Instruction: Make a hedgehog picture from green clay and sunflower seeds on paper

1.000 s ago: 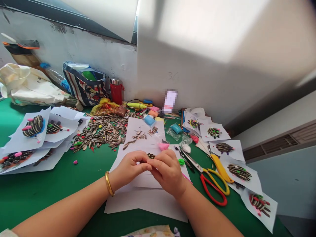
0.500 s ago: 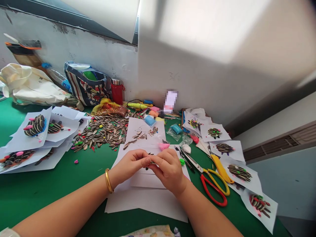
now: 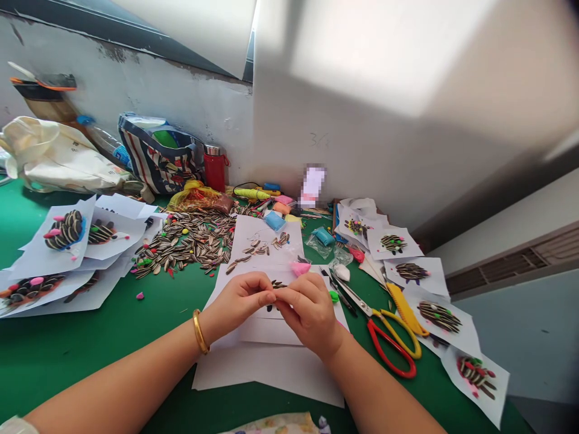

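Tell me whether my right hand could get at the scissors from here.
Probably yes: the scissors lie to the right of your right hand, and their red handle is uncovered on the green table. That hand seems to touch your left hand, though, so the two may need to part first.

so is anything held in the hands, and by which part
It can't be told: the left hand and right hand meet at the fingertips, hiding anything pinched there.

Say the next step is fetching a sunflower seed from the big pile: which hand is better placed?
The left hand, probably: the sunflower seed pile lies ahead and to its left, while the right hand would have to reach past it. Both meet above the white paper.
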The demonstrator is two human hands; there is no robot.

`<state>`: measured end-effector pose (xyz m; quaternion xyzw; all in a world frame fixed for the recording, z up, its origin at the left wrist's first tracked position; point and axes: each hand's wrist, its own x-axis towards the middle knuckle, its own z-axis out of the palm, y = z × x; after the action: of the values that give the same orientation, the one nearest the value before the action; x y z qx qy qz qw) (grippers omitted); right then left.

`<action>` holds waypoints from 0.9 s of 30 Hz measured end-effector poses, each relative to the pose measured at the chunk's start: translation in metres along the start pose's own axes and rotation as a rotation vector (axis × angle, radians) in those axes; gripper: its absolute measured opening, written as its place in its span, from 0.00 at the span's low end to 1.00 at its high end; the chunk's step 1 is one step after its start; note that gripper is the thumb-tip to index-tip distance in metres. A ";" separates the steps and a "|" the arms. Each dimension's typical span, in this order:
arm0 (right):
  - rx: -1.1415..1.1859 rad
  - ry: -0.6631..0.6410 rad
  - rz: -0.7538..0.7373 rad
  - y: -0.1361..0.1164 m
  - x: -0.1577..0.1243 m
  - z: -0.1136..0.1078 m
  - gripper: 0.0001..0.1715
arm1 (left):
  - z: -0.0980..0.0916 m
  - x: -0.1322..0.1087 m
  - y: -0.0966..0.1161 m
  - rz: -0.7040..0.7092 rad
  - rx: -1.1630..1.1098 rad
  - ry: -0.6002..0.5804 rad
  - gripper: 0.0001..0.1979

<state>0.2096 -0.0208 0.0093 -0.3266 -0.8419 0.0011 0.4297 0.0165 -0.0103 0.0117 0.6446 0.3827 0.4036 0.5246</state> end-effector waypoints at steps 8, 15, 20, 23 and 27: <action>0.040 0.041 -0.013 -0.002 0.001 -0.001 0.03 | 0.001 0.000 -0.002 -0.016 0.027 -0.070 0.14; 0.019 0.015 -0.009 0.002 0.000 0.002 0.13 | 0.001 0.000 0.001 0.023 0.062 -0.049 0.13; 0.011 0.011 -0.022 0.002 0.000 0.003 0.13 | 0.000 0.001 -0.003 -0.024 0.031 -0.007 0.12; 0.012 0.005 -0.029 0.001 0.000 0.002 0.10 | -0.001 0.001 -0.005 0.009 0.061 -0.013 0.15; 0.014 0.008 -0.025 0.001 0.000 0.002 0.05 | -0.001 0.001 -0.006 0.071 0.141 0.003 0.17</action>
<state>0.2085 -0.0194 0.0075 -0.3130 -0.8443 0.0001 0.4351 0.0154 -0.0084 0.0063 0.6925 0.3877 0.3951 0.4626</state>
